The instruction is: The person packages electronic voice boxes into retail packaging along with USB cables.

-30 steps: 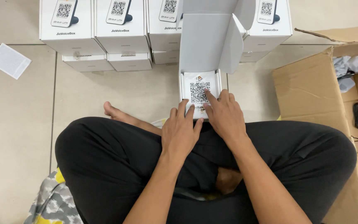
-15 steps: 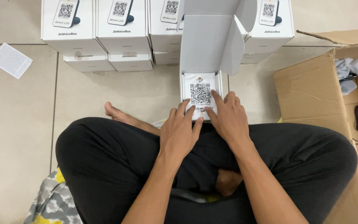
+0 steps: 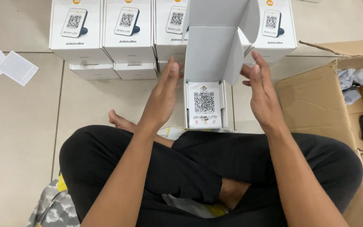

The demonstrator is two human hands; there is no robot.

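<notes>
The open white box [image 3: 206,98] stands on the floor [image 3: 17,138] just in front of the person's crossed legs, its long axis running away from the body toward the row of closed white boxes [image 3: 127,31] behind it, lid flap raised at the far end and a card with a square code pattern [image 3: 204,105] lying face up inside. The left hand [image 3: 162,94] and right hand [image 3: 262,90] flank the box, open and flat, fingers extended, clamped on nothing; whether the fingertips touch its side flaps I cannot tell. With nothing gripping it, a nudge from either palm could, I judge, skew the box, or a side flap could fold outside the walls.
</notes>
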